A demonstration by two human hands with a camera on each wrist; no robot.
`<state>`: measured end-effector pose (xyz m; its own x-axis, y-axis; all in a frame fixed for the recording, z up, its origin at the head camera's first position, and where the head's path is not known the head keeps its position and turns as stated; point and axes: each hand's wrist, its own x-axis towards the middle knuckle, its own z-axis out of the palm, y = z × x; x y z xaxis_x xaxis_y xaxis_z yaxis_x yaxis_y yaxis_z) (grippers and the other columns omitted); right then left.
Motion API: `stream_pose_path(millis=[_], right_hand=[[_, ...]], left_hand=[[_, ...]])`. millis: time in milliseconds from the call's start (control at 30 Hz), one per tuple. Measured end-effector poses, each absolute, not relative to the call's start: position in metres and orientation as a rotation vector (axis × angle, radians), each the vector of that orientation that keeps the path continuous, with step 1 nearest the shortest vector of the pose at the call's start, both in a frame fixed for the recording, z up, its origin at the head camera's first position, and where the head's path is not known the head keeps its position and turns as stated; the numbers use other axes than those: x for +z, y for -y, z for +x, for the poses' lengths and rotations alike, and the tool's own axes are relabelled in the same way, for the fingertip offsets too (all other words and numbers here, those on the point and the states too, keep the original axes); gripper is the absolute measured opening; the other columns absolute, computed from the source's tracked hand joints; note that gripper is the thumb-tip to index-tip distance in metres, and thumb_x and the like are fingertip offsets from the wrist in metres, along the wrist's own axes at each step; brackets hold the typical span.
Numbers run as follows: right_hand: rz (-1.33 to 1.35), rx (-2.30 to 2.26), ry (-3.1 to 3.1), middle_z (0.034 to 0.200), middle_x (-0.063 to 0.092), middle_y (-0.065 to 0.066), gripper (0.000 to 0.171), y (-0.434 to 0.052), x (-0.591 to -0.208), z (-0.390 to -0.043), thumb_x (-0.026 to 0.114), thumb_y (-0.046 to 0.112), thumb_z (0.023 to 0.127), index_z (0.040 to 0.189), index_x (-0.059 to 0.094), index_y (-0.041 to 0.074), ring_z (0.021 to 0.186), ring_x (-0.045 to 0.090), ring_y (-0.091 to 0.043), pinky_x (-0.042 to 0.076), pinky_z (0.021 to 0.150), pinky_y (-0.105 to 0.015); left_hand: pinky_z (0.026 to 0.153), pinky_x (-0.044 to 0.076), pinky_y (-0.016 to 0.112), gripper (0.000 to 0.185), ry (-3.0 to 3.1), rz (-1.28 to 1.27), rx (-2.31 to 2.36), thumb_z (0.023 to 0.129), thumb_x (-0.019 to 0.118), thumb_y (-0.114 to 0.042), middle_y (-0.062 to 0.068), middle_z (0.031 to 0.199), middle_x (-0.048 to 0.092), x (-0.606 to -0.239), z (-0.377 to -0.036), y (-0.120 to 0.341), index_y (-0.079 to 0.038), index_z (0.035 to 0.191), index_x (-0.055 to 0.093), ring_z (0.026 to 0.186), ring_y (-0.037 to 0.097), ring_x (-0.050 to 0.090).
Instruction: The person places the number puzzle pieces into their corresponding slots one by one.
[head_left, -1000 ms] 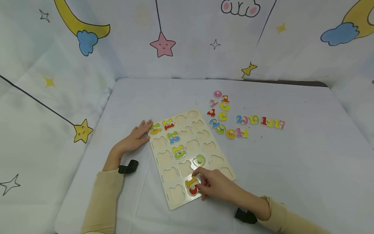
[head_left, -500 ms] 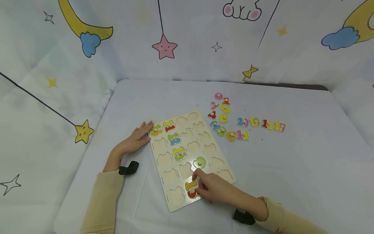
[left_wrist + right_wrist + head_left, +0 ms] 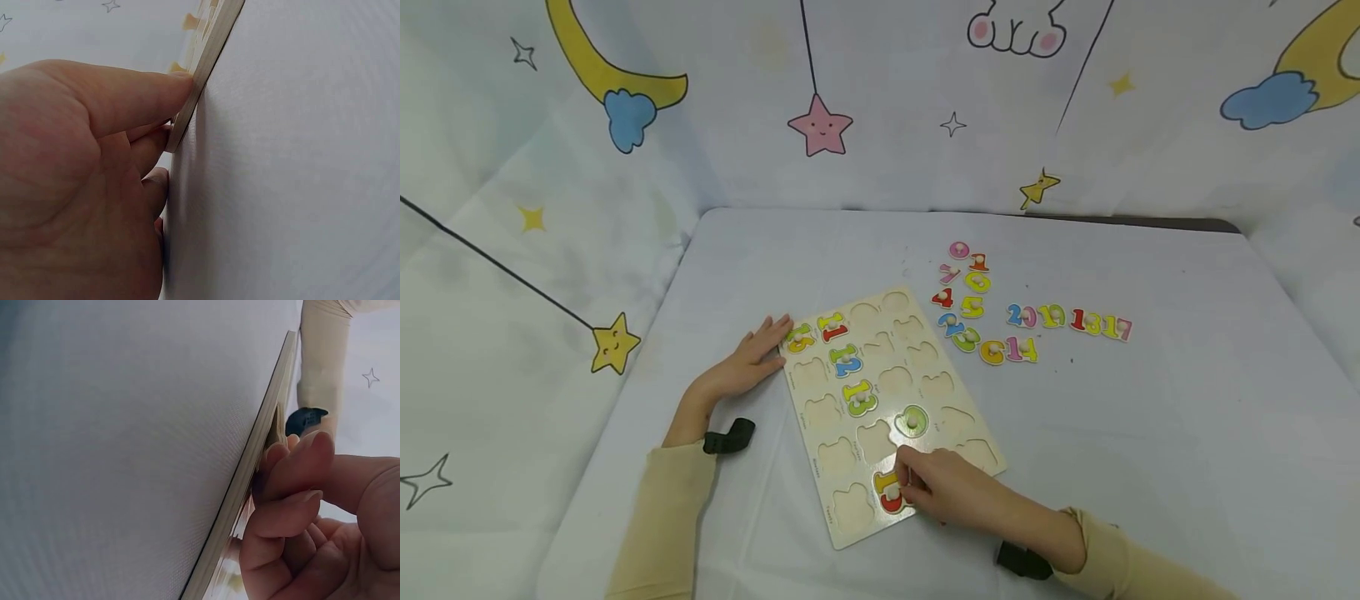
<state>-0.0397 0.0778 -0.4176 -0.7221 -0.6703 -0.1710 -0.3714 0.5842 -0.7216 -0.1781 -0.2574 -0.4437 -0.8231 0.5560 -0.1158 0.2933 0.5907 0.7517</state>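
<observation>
On the table lies a wooden number puzzle board point(image 3: 850, 537), turned at an angle. My right hand point(image 3: 955, 487) pinches a red and yellow number 15 puzzle piece point(image 3: 887, 492) by its knob near the board's lower end. Its thumb and forefinger point(image 3: 300, 462) meet close over the board in the right wrist view. My left hand point(image 3: 745, 367) touches the board's upper left corner with extended fingers, the thumb point(image 3: 156, 100) along its edge. Pieces 11 point(image 3: 832, 327), 12 point(image 3: 846, 361), 13 point(image 3: 859, 398) and a round green one point(image 3: 912, 421) sit on the board.
Beyond the board's right side lie several loose number pieces, among them a red 4 point(image 3: 943, 297), an orange 6 point(image 3: 992, 352) and a 20 point(image 3: 1021, 316). A yellow-green number piece point(image 3: 800, 337) is at the board's upper left corner. A patterned cloth point(image 3: 880, 167) stands behind the white table.
My right hand's thumb and forefinger have drawn closer together over the 15 piece. My left hand keeps its place at the corner; the whole view has shifted slightly.
</observation>
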Motion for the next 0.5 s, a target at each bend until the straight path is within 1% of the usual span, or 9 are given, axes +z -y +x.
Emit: stream_pose_path(millis=[267, 500], right_hand=[[-0.913, -0.850, -2.510, 0.060, 0.041, 0.014, 0.020, -0.0741, -0.4228, -0.0388, 0.062, 0.004, 0.087, 0.080, 0.048, 0.017, 0.051, 0.035, -0.001, 0.030, 0.044, -0.016], [-1.032, -0.690, -2.676, 0.060, 0.042, 0.017, 0.025, -0.0693, -0.4249, -0.0364, 0.064, 0.001, 0.082, 0.076, 0.045, 0.018, 0.049, 0.036, -0.001, 0.029, 0.041, -0.017]], left_hand=[[0.107, -0.007, 0.051, 0.060, -2.480, 0.694, 1.107, 0.099, 0.048, -0.014, 0.020, 0.153, 0.009, -0.4445, -0.1778, 0.2572, 0.003, 0.148, 0.016, 0.139, 0.035, -0.005], [0.108, -0.006, 0.051, 0.061, -2.501, 0.691, 1.083, 0.099, 0.048, -0.014, 0.018, 0.153, 0.010, -0.4476, -0.1784, 0.2566, 0.002, 0.148, 0.017, 0.139, 0.034, -0.005]])
